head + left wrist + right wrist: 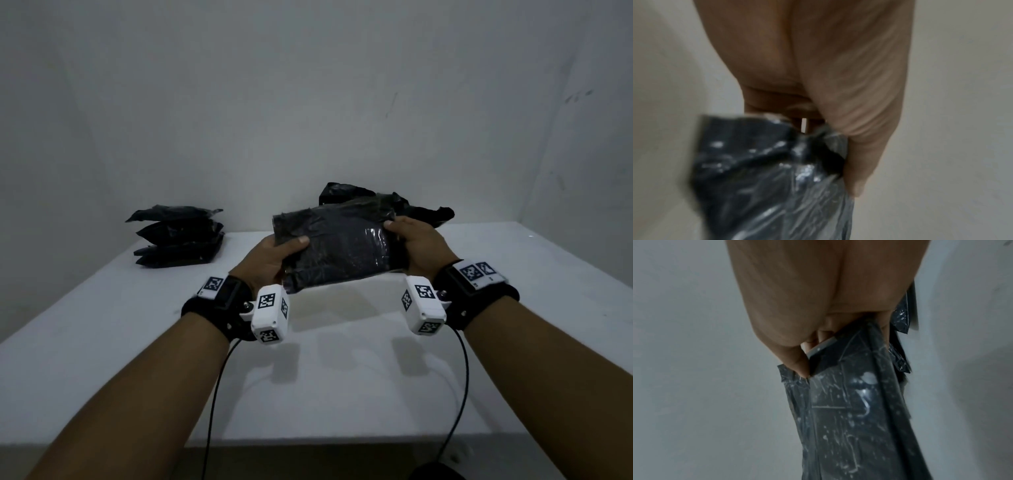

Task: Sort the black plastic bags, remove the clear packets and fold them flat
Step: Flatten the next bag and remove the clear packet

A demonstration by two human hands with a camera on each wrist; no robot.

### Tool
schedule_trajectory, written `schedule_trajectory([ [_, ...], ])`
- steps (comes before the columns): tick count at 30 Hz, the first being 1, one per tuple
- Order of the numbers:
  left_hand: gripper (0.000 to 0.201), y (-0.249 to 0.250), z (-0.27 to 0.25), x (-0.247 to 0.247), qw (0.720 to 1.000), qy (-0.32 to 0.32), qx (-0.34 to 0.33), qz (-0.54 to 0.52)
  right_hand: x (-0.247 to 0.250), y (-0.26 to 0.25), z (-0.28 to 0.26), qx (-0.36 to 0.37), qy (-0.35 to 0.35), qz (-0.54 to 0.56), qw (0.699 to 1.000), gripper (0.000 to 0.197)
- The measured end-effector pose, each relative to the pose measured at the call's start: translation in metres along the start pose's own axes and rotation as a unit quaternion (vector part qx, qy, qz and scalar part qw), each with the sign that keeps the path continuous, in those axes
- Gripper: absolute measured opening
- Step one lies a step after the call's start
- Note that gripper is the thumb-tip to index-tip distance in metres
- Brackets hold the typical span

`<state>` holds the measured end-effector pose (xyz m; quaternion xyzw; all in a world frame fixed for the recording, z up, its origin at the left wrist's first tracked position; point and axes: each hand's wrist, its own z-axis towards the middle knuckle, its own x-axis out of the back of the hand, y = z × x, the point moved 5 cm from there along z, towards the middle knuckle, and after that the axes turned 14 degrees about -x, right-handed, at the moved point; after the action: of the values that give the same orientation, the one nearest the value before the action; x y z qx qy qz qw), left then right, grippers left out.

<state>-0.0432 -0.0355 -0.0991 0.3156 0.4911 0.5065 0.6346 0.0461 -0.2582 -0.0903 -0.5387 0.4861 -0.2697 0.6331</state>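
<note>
We hold a flat, dark packet wrapped in crinkled clear plastic film (pixel 337 245) between both hands, lifted clear of the white tabletop (pixel 102 325) and tilted so its near edge dips toward us. Our left hand (pixel 274 255) grips the packet's left end, thumb pressed across the top face and the fingers curled underneath; in the left wrist view that hand (pixel 818 81) closes on a bunched, shiny corner of the film (pixel 777 170), though the picture is blurred. Our right hand (pixel 416 241) grips the right end the same way, thumb on top near the far corner, fingers out of sight beneath; the right wrist view shows the right hand (pixel 807 305) with its fingertips (pixel 797 363) pinching the edge of the glossy wrapping (pixel 849 410), where a pale strip of the film's edge shows just beside the fingers. Just beyond the grip, behind the packet's far edge and our right hand, a loose, crumpled black plastic bag (pixel 424 210) lies on the table against the white wall (pixel 308 102). Well off to the left of the grip, past our left hand, a stack of flat black plastic packets (pixel 178 236) sits on the table near the wall. Both wrists carry black straps with white marker-covered camera blocks (pixel 270 313), and thin black cables (pixel 214 404) trail back toward us from them.
</note>
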Motion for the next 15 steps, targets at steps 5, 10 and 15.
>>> schedule_trajectory([
  [5,0.018,-0.001,0.002,0.001,0.999,0.021,-0.019,0.038,0.004,0.006,0.001,-0.057,-0.052,-0.006,0.997,0.042],
  [10,0.028,-0.002,0.001,-0.001,0.998,0.006,-0.021,0.053,0.011,0.001,-0.003,-0.027,-0.058,-0.05,0.997,0.022],
  [15,0.024,-0.004,-0.001,0.002,0.996,-0.019,-0.009,0.086,0.017,0.008,-0.003,-0.017,-0.058,-0.059,0.996,0.039],
])
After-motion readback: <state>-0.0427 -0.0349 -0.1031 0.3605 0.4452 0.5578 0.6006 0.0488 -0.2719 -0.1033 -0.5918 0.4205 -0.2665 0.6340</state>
